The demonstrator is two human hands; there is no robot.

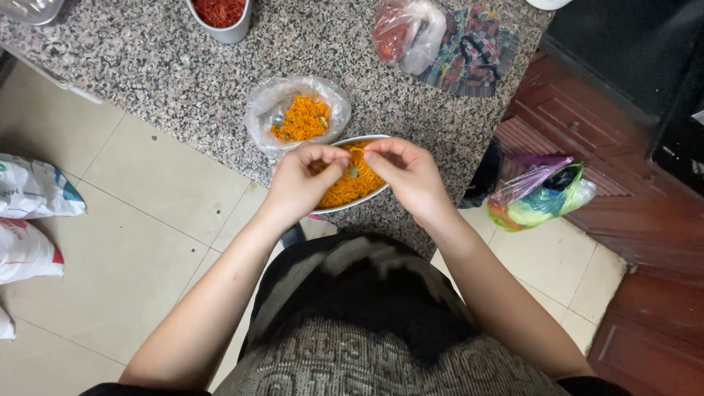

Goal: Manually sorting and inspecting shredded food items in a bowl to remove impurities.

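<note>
My left hand [302, 180] and my right hand [408, 173] meet above a white bowl [374, 138] full of orange petals [359, 185] at the near edge of a speckled granite counter [147, 59]. Fingertips of both hands pinch a small orange flower [355, 152] with a greenish base between them. Just behind the bowl lies an open clear plastic bag [273, 103] holding more orange flowers [302, 119].
A metal pot of red shreds [220, 16] stands at the counter's far side. A plastic bag with red contents [403, 31] and a patterned cloth [469, 51] lie to the right. Coloured bags [539, 192] and white sacks [33, 191] sit on the tiled floor.
</note>
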